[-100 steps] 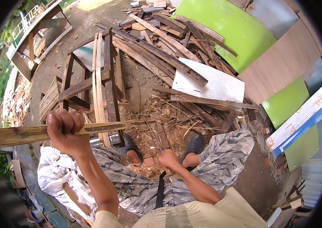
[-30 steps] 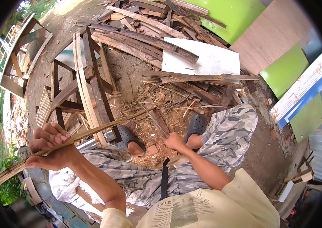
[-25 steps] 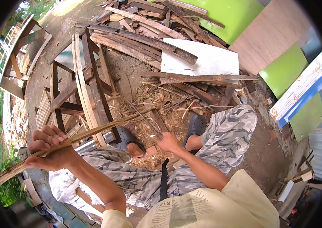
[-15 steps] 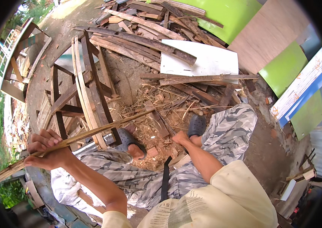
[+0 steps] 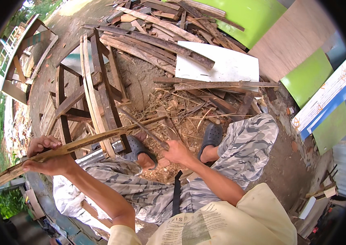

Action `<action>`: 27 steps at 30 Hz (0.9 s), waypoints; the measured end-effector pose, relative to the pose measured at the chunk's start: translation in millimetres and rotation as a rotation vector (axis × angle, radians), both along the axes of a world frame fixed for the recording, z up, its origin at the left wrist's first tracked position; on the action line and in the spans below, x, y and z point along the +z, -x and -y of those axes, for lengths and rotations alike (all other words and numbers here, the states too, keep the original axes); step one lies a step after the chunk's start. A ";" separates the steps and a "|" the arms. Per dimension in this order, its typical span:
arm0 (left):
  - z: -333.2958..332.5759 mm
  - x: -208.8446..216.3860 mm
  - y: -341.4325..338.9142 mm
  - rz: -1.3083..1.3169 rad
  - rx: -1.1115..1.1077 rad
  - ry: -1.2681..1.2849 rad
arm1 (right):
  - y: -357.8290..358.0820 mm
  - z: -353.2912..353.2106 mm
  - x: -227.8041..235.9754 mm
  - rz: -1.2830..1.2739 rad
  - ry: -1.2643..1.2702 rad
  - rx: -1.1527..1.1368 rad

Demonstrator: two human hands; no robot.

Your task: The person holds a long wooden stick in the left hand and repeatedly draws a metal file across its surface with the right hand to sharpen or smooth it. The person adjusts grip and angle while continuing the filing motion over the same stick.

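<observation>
In my left hand (image 5: 50, 157) I hold a long, narrow wooden strip (image 5: 95, 139), thumb along its near side and fingers over the far side. The strip slants from the lower left up to the wood chips between my feet. My right hand (image 5: 178, 153) is closed round the grip of a long-bladed knife (image 5: 142, 125). Its thin, dark blade points up and left, crossing the strip in the picture; whether they touch I cannot tell. The grip itself is mostly hidden by my fingers.
A wooden frame (image 5: 101, 87) stands ahead on the left, with pale slats against it. Scrap boards (image 5: 148, 45) are piled beyond a white panel (image 5: 218, 65). Green sheets (image 5: 305, 75) lean at the right. Wood shavings (image 5: 156, 155) cover the ground between my clogs (image 5: 211, 136).
My right hand has moved left and slightly down, swinging the knife blade up and left to the strip. My left hand and the strip have shifted only slightly.
</observation>
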State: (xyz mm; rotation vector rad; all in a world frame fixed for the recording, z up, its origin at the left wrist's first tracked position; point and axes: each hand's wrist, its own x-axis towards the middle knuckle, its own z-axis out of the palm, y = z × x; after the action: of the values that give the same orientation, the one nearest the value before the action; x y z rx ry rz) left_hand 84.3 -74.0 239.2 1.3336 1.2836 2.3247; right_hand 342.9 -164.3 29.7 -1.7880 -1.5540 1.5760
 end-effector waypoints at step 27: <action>6.7 -2.0 0.7 0.024 -0.696 -0.191 | 17.8 22.1 34.1 -0.113 -0.071 -0.025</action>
State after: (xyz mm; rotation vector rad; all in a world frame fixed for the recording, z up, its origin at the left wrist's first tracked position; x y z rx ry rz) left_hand 83.6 -80.6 237.2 1.4898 0.4674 1.9720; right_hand 325.2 -186.5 63.9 -1.6451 -1.5101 1.5614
